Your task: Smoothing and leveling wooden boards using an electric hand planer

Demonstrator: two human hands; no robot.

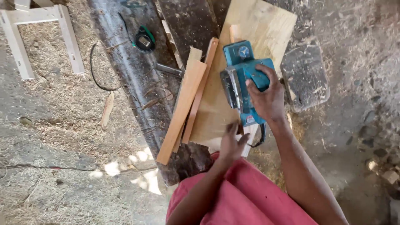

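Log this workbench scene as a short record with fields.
Right hand: grips the handle of the blue electric planer
Left hand: rests flat on the near end of the plywood board
Planer: sits on the plywood board
Beside it: two wooden strips lying along the board's left edge
Further left: tape measure on the dark plank
Floor: sawdust

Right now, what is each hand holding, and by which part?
Right hand grips the blue planer by its top handle. Left hand holds nothing; it presses flat on the board.
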